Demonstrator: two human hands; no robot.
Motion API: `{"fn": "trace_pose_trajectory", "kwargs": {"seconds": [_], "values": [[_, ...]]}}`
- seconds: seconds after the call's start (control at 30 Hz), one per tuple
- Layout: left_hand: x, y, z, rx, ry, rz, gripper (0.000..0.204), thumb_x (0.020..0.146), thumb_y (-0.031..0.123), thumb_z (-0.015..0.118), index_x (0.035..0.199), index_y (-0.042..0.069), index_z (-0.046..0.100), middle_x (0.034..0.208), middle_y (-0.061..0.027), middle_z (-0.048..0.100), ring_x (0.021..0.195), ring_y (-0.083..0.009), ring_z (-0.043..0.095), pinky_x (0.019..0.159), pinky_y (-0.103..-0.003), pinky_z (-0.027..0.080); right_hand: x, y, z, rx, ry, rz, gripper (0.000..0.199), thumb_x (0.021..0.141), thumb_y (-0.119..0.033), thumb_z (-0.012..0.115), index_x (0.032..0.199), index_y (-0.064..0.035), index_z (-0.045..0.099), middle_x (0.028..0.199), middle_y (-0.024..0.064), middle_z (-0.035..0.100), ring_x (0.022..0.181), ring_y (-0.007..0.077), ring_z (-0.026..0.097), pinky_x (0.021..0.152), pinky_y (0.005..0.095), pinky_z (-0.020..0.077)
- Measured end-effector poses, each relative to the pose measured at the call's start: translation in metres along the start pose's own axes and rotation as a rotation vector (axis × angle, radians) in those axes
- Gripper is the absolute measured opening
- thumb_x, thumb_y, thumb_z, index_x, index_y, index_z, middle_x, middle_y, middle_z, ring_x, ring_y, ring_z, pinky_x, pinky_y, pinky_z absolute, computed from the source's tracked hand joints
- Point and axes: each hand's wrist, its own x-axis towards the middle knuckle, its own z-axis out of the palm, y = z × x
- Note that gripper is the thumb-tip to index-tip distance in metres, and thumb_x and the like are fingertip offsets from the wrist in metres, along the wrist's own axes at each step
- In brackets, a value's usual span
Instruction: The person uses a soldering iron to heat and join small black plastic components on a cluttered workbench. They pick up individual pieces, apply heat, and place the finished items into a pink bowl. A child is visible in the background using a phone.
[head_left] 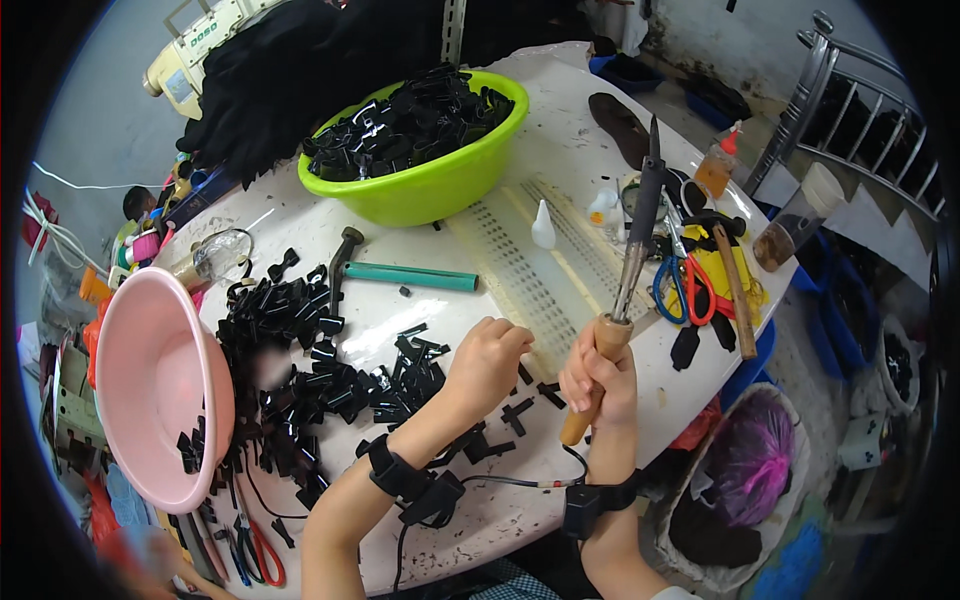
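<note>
My right hand (pixel 604 384) is wrapped round the wooden handle of a soldering iron (pixel 638 225), whose dark tip points up and away. My left hand (pixel 484 364) is closed, fingers curled toward the iron; whatever may be in them is hidden. Below and left of it, small shiny black clip-like pieces (pixel 405 385) lie scattered, growing into a larger pile (pixel 285 320). Just beyond my hands, pale perforated strips (pixel 515 270) are fixed on the white table (pixel 430 540). A small white nozzle-shaped piece (pixel 543 226) stands on them. Each wrist wears a black strap with a cable.
A green basin (pixel 420 195) heaped with black pieces stands at the back. On the left is a pink basin (pixel 150 380). A green-handled hammer (pixel 410 276) lies in between. Scissors (pixel 697 290) and another hammer (pixel 737 290) lie right. Another person's arm (pixel 195 580) shows lower left.
</note>
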Motion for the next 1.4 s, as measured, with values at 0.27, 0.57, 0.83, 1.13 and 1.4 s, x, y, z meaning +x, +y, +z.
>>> {"fn": "trace_pose_trajectory", "kwargs": {"seconds": [0.27,0.57,0.83,1.13,1.4], "values": [[0.009,0.003,0.008,0.272,-0.157,0.233,0.012,0.059,0.004,0.055,0.068,0.005,0.049,0.07,-0.0048,0.048,0.071,-0.0208,0.047,0.065,-0.029,0.038,0.001,0.0,-0.001,0.037,-0.003,-0.009,0.02,0.079,-0.016,0.058,0.078,-0.0038,0.042,0.053,0.003,0.042,0.035,0.0087,0.039,0.033,0.0202,0.0336],[0.007,-0.006,0.011,0.076,-0.119,0.093,0.011,0.059,-0.001,0.055,0.07,0.004,0.055,0.076,-0.007,0.051,0.069,-0.0236,0.051,0.064,-0.031,0.043,0.002,0.0,-0.002,-0.001,-0.021,0.012,0.021,0.079,-0.017,0.058,0.079,-0.0036,0.042,0.053,0.003,0.042,0.035,0.0084,0.039,0.033,0.0203,0.0332],[0.006,-0.002,0.007,-0.116,-0.098,-0.008,0.015,0.059,-0.007,0.055,0.072,0.001,0.054,0.082,-0.0117,0.049,0.074,-0.0285,0.052,0.067,-0.033,0.044,0.002,0.0,-0.001,0.025,-0.007,0.018,0.021,0.078,-0.016,0.059,0.079,-0.0038,0.042,0.052,0.0028,0.041,0.034,0.0088,0.039,0.032,0.0203,0.0329],[-0.019,0.006,-0.01,0.089,-0.15,-0.031,0.022,0.064,0.009,0.064,0.082,0.003,0.052,0.085,-0.0092,0.05,0.079,-0.0269,0.05,0.066,-0.035,0.041,0.003,0.001,-0.004,0.067,-0.035,-0.03,0.017,0.081,-0.014,0.054,0.082,-0.0034,0.041,0.052,0.0012,0.039,0.034,0.0078,0.037,0.032,0.0199,0.0323],[-0.022,0.02,-0.032,0.333,-0.597,-0.086,0.018,0.066,0.013,0.064,0.078,0.004,0.055,0.082,-0.0069,0.054,0.078,-0.0242,0.051,0.07,-0.034,0.042,0.003,-0.001,-0.003,0.072,-0.011,-0.015,0.016,0.08,-0.013,0.055,0.078,-0.0047,0.042,0.052,0.0015,0.04,0.034,0.0081,0.038,0.033,0.0204,0.0321]]}}
